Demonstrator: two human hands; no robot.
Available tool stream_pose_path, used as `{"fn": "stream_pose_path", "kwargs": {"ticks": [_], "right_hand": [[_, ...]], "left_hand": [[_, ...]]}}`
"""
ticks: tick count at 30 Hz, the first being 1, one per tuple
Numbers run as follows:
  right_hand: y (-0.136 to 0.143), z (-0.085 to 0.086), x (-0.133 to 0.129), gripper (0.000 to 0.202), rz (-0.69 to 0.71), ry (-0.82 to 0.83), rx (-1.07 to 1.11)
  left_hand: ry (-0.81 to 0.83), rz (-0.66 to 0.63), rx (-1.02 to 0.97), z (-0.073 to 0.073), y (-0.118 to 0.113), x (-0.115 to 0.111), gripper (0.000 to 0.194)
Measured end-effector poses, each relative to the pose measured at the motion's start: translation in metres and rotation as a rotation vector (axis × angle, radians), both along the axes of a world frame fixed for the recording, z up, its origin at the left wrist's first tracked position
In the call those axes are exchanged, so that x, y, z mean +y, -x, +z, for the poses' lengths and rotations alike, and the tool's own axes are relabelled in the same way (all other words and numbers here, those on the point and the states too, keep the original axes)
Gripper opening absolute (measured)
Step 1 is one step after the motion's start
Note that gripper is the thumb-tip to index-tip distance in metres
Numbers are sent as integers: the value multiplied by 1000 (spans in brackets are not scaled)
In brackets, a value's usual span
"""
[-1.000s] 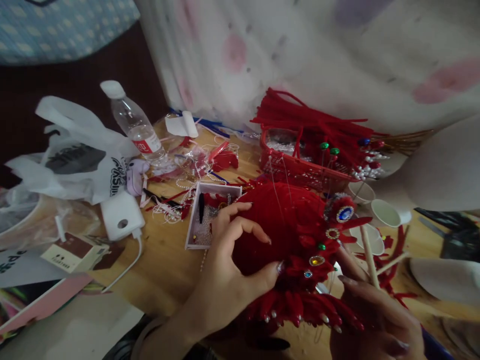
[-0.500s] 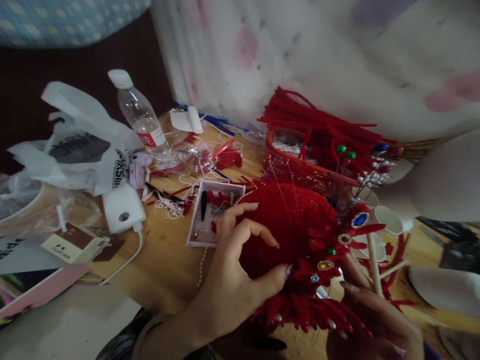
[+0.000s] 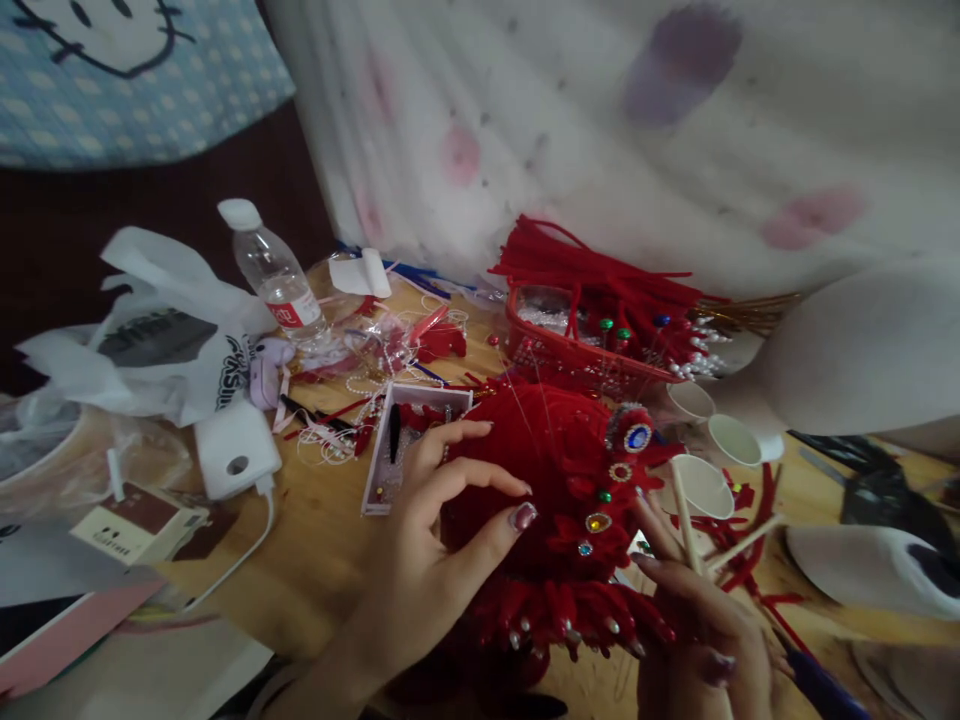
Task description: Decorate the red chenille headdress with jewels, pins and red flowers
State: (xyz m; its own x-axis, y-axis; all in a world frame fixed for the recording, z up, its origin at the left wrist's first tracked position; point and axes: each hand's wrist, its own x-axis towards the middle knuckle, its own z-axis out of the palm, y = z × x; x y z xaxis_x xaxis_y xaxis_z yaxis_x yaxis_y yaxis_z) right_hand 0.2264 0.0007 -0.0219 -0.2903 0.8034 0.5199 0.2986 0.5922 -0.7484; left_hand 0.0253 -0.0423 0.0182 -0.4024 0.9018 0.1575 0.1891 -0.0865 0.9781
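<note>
A rounded red headdress [image 3: 517,430] fills the middle of the view. Jewelled settings run down its right side, among them a blue gem [image 3: 637,437] and an amber gem [image 3: 598,522], and a fringe of red tips with pale ends [image 3: 570,610] hangs below. Over its left part is my left hand [image 3: 442,540], fingers curved and spread, thumb and index tips close together with nothing visible between them. My right hand [image 3: 709,620] grips the headdress's lower right edge; part of its hold is hidden behind the fringe.
Behind the headdress stands a red basket [image 3: 577,350] with red pipe cleaners [image 3: 592,270]. White cups [image 3: 735,440] and wooden sticks [image 3: 686,515] are at right. To the left are a bead box [image 3: 379,480], a water bottle [image 3: 274,265], a white power bank [image 3: 236,455] and a plastic bag [image 3: 225,350].
The view has shifted, so most things sit lower and further left. My left thumb and index finger have drawn closer together. My right hand stays on the headdress.
</note>
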Motion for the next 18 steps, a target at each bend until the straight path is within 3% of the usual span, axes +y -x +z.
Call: {"fn": "stream_pose_path", "kwargs": {"ticks": [3,6,10,12,15,18], "right_hand": [[2,-3,2,37,-104,-31,63],[1,-13,23,33,-109,-52,16],[-4,-32,66,35,-24,-167,-2],[-6,-40,78,35,-3,-231,6],[-5,-49,79,37,-4,-317,73],[-2,-54,69,38,25,-367,149]], "left_hand": [[-108,2,-28,2,-6,-7,11],[-194,-29,-177,1,-14,-14,16],[3,-75,-499,-7,-22,-17,27],[91,-71,-536,-10,-16,-16,31],[34,102,-415,-5,12,-19,29],[-196,341,-383,11,52,-32,16]]}}
